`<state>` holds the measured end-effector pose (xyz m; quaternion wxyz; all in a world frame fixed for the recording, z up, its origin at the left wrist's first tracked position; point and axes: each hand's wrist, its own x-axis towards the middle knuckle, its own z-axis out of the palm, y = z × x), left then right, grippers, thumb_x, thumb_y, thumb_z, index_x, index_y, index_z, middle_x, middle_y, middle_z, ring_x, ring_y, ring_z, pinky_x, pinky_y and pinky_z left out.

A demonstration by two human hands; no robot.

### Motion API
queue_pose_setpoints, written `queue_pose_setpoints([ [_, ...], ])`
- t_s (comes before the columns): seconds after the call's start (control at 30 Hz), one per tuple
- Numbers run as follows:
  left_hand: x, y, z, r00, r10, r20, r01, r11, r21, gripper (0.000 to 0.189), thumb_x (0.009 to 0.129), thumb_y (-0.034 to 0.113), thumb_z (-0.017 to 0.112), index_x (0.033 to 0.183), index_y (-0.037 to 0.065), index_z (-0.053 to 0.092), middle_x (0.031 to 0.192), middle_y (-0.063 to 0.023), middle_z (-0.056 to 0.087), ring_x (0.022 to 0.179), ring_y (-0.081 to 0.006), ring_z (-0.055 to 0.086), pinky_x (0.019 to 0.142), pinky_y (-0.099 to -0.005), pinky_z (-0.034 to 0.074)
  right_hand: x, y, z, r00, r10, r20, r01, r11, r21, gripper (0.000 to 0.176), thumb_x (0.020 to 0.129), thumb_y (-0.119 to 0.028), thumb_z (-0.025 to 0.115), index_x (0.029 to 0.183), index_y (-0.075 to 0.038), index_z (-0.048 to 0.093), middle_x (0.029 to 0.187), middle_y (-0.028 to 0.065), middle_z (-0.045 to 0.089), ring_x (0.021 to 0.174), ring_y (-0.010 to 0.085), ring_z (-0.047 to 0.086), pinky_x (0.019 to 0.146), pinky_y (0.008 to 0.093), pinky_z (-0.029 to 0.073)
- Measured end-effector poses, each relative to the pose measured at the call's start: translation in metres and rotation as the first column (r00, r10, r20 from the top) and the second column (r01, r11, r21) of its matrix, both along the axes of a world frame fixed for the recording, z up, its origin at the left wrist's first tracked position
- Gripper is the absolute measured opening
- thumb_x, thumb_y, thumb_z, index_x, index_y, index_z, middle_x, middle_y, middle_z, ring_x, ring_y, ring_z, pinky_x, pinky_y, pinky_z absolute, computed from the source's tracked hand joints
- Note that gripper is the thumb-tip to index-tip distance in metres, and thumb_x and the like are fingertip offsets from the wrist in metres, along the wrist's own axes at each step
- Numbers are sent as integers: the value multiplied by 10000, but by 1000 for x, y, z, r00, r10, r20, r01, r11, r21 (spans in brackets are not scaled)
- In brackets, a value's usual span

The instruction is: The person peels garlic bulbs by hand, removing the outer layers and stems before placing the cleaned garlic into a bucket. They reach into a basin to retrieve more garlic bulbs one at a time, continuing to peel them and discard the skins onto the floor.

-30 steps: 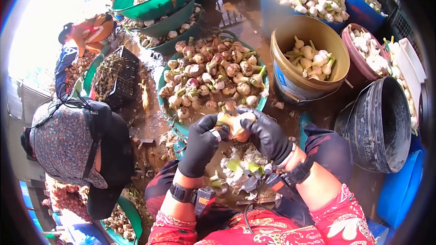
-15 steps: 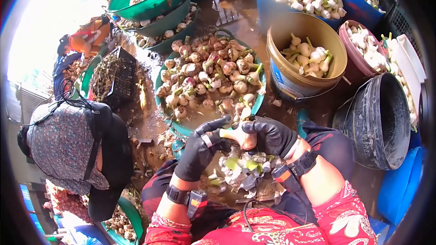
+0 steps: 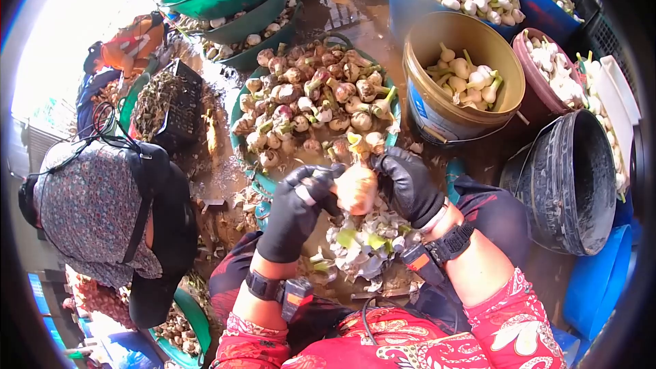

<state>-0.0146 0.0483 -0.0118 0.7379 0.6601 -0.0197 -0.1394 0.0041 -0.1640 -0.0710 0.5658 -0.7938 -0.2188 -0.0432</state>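
Both of my hands wear black gloves and meet over the near edge of a green basin [image 3: 238,154] heaped with dirty bulbs [image 3: 311,96]. My left hand [image 3: 301,208] has its fingers closed on the left side of a brownish bulb [image 3: 357,190]. My right hand [image 3: 408,184] is closed at the bulb's upper right side, its fingertips partly hidden behind it. The bulb's cut yellowish stem points up, away from me. Pale peelings [image 3: 365,249] lie in a pile just below the hands.
A tan bucket [image 3: 417,61] with white bulbs is at the upper right, beside a pink tub [image 3: 526,61] and a black bucket [image 3: 540,184]. Blue containers of white bulbs stand behind. One person [image 3: 96,198] bends at the left; another [image 3: 130,51] is farther off.
The bulb has turned so that its stem points up instead of left. My left hand has lowered slightly, and my right hand has moved to the bulb's upper side.
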Motion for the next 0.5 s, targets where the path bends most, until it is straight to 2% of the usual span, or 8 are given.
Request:
queue_pose_setpoints([
  [0.03, 3, 3, -2, 995, 83, -57, -91, 983, -157, 232, 899, 161, 535, 1001, -30, 620, 799, -71, 622, 632, -149, 613, 527, -269, 476, -1, 8, 6, 956, 49, -290, 93, 885, 456, 174, 938, -101, 473, 992, 15, 590, 944, 74, 631, 846, 181, 617, 807, 303, 498],
  [0.1, 19, 34, -35, 974, 17, 225, -75, 965, 250, 237, 931, 141, 469, 992, -35, 615, 763, -64, 624, 593, -142, 598, 511, -264, 470, -5, 9, 30, 783, 405, -472, 315, 395, 863, 168, 941, -111, 469, 966, -1, 594, 915, 71, 622, 822, 173, 618, 789, 329, 520],
  [0.13, 24, 42, -37, 930, -70, 361, -116, 876, 468, 256, 945, 150, 448, 992, -40, 613, 752, -61, 625, 581, -143, 592, 509, -260, 466, 0, 3, 24, 877, 173, -448, 245, 641, 727, 181, 943, -132, 478, 1007, -1, 586, 924, 67, 623, 859, 173, 619, 797, 365, 527],
  [0.2, 20, 41, -45, 958, 121, 260, -192, 945, 266, 283, 960, 200, 447, 948, -27, 615, 715, -49, 613, 578, -146, 586, 529, -258, 470, 2, -14, 31, 815, 404, -415, 291, 334, 896, 208, 942, -157, 494, 1050, 1, 576, 938, 71, 625, 881, 188, 624, 787, 368, 529],
  [0.33, 20, 49, -74, 916, 285, -281, -353, 906, -234, 274, 924, 311, 540, 848, 51, 585, 699, -23, 564, 624, -102, 528, 572, -233, 450, 3, -37, 25, 803, 542, -248, 203, 142, 969, 229, 940, -212, 467, 1003, -15, 566, 831, 30, 588, 819, 157, 582, 763, 323, 472],
  [0.4, 21, 52, -77, 950, 304, -73, -309, 949, -71, 267, 970, 238, 458, 888, 24, 593, 759, -63, 611, 640, -140, 602, 603, -271, 510, 2, -40, 45, 788, 301, -537, 518, 146, 842, 247, 947, -278, 453, 872, -61, 544, 771, 21, 574, 706, 136, 559, 669, 311, 469],
  [0.47, 21, 45, -79, 939, 325, -114, -340, 929, -144, 274, 973, 237, 450, 887, 16, 587, 777, -61, 611, 657, -139, 605, 629, -284, 532, -7, -47, 74, 790, 174, -588, 215, 819, 532, 212, 930, -259, 502, 919, -56, 563, 820, 35, 598, 722, 103, 565, 685, 291, 479],
  [0.5, 20, 39, -75, 963, 269, 32, -268, 963, -29, 270, 973, 229, 449, 888, 14, 587, 777, -61, 611, 665, -141, 609, 639, -292, 540, -5, -39, 45, 853, 137, -504, 54, 937, 346, 225, 880, -225, 579, 995, -32, 575, 880, 58, 624, 780, 82, 576, 725, 262, 477],
])
